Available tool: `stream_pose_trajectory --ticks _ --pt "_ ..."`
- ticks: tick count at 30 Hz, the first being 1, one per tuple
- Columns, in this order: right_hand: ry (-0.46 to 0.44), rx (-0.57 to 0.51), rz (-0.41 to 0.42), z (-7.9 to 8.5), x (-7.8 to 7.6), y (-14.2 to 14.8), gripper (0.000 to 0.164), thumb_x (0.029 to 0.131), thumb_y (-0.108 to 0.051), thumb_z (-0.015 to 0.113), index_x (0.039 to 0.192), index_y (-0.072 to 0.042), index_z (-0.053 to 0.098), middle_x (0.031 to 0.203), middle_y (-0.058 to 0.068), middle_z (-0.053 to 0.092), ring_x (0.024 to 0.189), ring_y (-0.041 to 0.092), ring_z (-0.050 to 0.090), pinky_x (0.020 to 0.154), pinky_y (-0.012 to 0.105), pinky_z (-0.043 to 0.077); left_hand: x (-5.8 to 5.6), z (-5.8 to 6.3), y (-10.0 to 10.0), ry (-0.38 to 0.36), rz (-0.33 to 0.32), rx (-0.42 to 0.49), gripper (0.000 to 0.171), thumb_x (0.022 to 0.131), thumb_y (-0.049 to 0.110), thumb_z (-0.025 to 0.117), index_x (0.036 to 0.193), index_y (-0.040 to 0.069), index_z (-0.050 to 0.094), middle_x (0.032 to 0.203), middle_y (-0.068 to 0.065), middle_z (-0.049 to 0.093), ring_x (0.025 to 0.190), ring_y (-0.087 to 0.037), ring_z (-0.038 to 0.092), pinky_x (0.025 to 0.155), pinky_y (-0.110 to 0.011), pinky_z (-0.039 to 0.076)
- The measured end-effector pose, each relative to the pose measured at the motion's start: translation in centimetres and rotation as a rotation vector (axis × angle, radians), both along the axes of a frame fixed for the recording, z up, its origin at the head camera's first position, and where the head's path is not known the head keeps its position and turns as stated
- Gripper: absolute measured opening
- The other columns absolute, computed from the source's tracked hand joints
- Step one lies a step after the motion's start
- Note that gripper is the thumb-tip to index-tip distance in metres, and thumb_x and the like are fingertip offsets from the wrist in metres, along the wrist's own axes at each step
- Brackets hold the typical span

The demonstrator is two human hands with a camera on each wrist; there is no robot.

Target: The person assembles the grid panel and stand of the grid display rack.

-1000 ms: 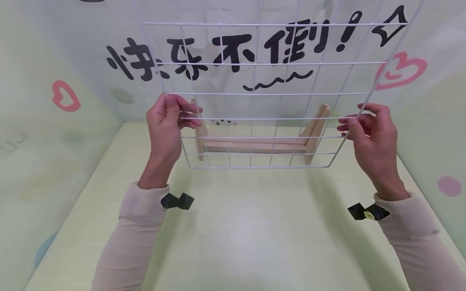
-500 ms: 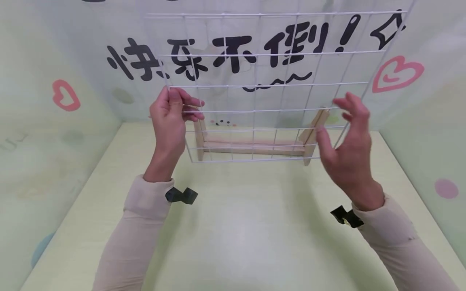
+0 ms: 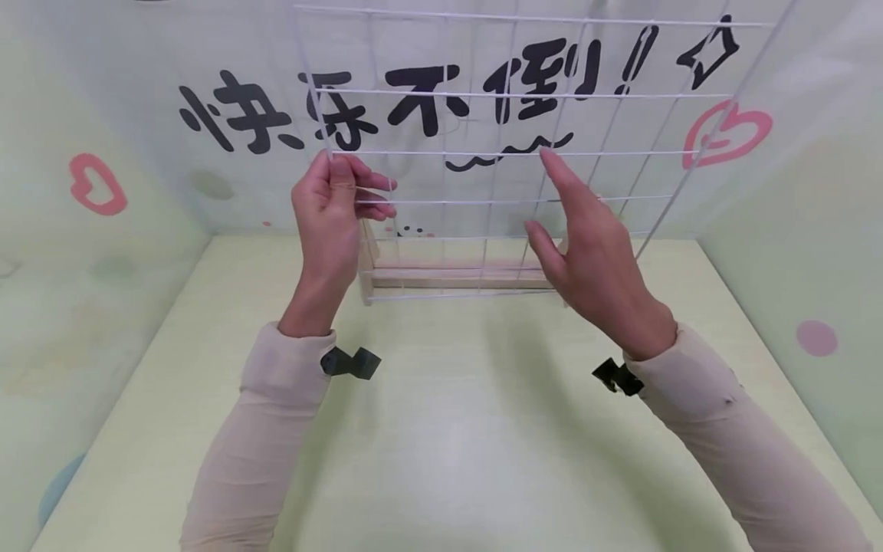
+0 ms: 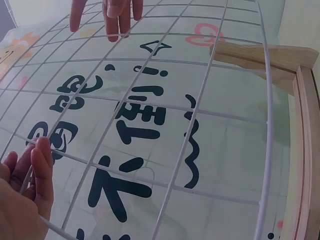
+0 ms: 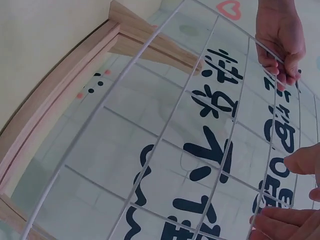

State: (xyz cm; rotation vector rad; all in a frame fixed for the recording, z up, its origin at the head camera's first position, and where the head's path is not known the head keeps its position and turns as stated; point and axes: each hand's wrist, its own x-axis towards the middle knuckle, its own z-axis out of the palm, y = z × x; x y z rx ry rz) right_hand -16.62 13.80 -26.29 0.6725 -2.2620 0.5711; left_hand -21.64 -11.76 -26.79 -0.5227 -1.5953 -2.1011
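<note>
Wire grid point(image 3: 490, 202) is held up above the worktop point(image 3: 441, 414), in front of the wooden stand point(image 4: 307, 130); the left hand point(image 3: 331, 218) pinches its edge, seemingly bearing the weight, since the right hand point(image 3: 596, 249), thumb and fingers spread, grips nothing, though whether it touches cannot be told

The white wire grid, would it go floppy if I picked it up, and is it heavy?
Probably not floppy: the white wire grid looks flat in the head view, with the left hand pinching one side. It's likely light for its size, being thin wires with big gaps. It might tip if pushed, as it's a thin panel.
</note>
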Motion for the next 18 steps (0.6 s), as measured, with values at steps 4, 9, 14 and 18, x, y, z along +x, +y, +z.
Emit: stream_pose_trajectory --ticks 4,9,14,18 --pt "-0.030 0.023 -0.045 0.2 -1.1 -0.4 0.062 0.088 -0.020 0.055 0.142 -0.016 0.023 0.124 0.007 0.055 0.049 0.021 0.039 0.047 0.031 0.033 0.0 0.3 0.3 0.037 0.018 -0.049 0.019 0.092 0.017 0.047 0.086 0.000 0.054 0.077 -0.015 0.066 0.055 -0.026 0.062 0.053 -0.028 0.052" --pt "0.031 0.031 -0.123 0.6 -1.9 -1.4 0.060 0.087 -0.034 0.055 0.138 -0.012 0.030 0.101 0.008 0.064 0.044 0.017 0.040 0.038 0.028 0.027 0.3 1.1 0.3 0.065 0.042 -0.064 0.019 0.092 0.017 0.048 0.086 0.000 0.055 0.077 -0.015 0.065 0.055 -0.024 0.063 0.053 -0.028 0.053" --pt "0.148 -0.002 -0.217 1.4 -2.5 -2.1 0.056 0.084 -0.044 0.057 0.126 -0.009 0.046 0.085 0.008 0.067 0.052 0.022 0.053 0.038 0.029 0.026 0.5 1.5 0.3 0.068 0.029 -0.057 0.018 0.092 0.016 0.048 0.088 0.000 0.055 0.079 -0.016 0.065 0.058 -0.024 0.063 0.056 -0.028 0.053" --pt "0.167 -0.036 -0.260 2.1 -2.7 -2.3 0.056 0.081 -0.050 0.058 0.119 -0.009 0.050 0.083 0.008 0.068 0.061 0.023 0.062 0.039 0.031 0.031 0.6 2.0 0.4 0.082 0.026 -0.063 0.016 0.092 0.014 0.047 0.089 0.000 0.055 0.080 -0.016 0.064 0.058 -0.024 0.063 0.056 -0.027 0.053"
